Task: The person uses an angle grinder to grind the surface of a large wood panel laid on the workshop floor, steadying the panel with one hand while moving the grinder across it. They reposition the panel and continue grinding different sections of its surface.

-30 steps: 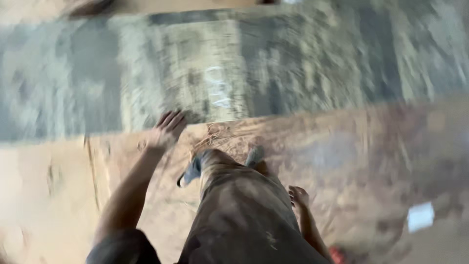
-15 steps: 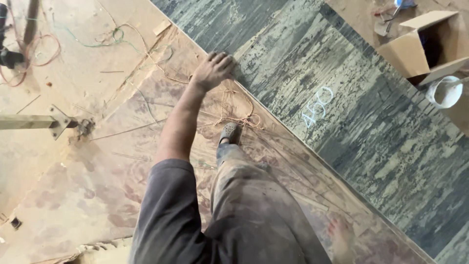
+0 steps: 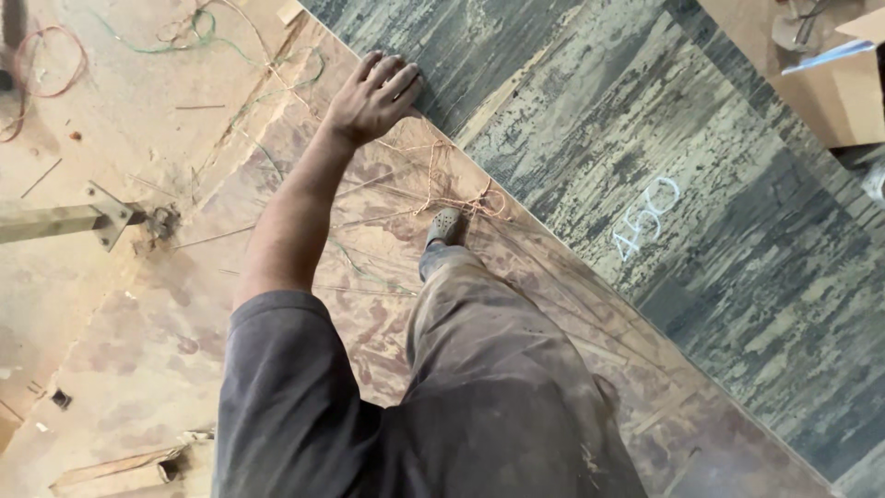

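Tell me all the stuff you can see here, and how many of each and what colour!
Big worn panel: one, grey-green with pale streaks and white chalk marks, lying across the upper right.
Plywood floor: one, pale brown and stained, left and bottom.
Loose wires: a tangle, orange, red and green, on the floor by the panel's edge and upper left.
Metal bracket on a beam: one, grey, left edge.
Cardboard box: one, brown, top right corner.
Shoe: one, grey, on the floor near the wires.
Trousers: dark brown, dusty, bottom middle.
Left hand: one, fingers spread, over the panel's edge.
Right hand: not in view.
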`<state>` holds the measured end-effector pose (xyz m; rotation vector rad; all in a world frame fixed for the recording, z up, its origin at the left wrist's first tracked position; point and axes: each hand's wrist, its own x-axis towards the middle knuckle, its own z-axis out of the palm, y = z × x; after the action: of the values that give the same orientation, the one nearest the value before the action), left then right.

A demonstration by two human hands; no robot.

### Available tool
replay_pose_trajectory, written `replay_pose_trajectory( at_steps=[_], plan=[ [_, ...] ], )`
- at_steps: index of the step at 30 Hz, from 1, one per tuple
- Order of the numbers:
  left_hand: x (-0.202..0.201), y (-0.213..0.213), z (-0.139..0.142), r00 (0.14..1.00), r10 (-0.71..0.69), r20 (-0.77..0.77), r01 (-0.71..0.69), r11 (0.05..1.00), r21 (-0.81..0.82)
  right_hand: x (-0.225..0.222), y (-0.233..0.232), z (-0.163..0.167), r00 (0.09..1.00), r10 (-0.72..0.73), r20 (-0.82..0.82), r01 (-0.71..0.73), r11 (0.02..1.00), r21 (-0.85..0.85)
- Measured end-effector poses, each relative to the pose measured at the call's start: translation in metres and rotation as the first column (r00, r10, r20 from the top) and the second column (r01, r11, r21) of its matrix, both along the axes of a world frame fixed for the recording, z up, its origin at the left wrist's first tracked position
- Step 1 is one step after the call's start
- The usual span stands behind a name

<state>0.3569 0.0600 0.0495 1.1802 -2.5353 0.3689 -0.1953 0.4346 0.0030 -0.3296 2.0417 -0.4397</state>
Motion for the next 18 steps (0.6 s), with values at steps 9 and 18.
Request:
replay_pose_trajectory(
  at_steps=[9, 18],
  plan=[
    [-0.007, 0.007, -0.032, 0.940, 0.099, -0.327, -0.066, 0.992, 0.111, 0.031, -0.045, 0.002, 1.000, 0.023, -0.019, -0.023, 0.999, -0.022],
    [-0.006, -0.002, -0.040, 0.907, 0.049, -0.419, -0.024, 0.998, 0.065, 0.061, -0.085, 0.001, 0.997, 0.051, 0.052, -0.042, 0.986, -0.162]
  ],
)
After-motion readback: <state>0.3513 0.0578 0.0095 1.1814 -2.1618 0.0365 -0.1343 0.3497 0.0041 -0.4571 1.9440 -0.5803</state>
